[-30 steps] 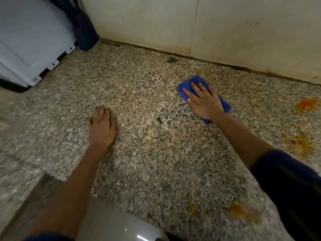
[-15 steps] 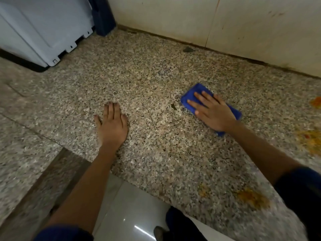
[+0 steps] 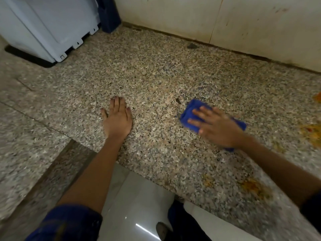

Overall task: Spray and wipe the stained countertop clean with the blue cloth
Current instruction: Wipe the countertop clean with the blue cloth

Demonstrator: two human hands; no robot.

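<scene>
My right hand [image 3: 217,126] lies flat on the folded blue cloth [image 3: 188,114], pressing it onto the speckled granite countertop [image 3: 147,80]; the hand is motion-blurred. The cloth sticks out past my fingers to the left and behind my wrist. My left hand [image 3: 118,119] rests palm down on the counter, fingers together, holding nothing. Orange stains [image 3: 311,132] mark the counter at the right edge, and more orange stains [image 3: 253,186] lie near the front edge. A small dark speck [image 3: 178,100] sits just left of the cloth. No spray bottle is in view.
A white appliance [image 3: 48,26] on a black base stands at the back left, with a dark blue object [image 3: 109,13] beside it. A stained cream wall [image 3: 225,20] closes the back; a dark crumb [image 3: 192,46] lies at its foot. Glossy floor tile [image 3: 139,206] shows below the counter edge.
My right hand has dragged the blue cloth back toward me and slightly right across the counter. The view has tilted down, showing more floor. My left hand stays planted.
</scene>
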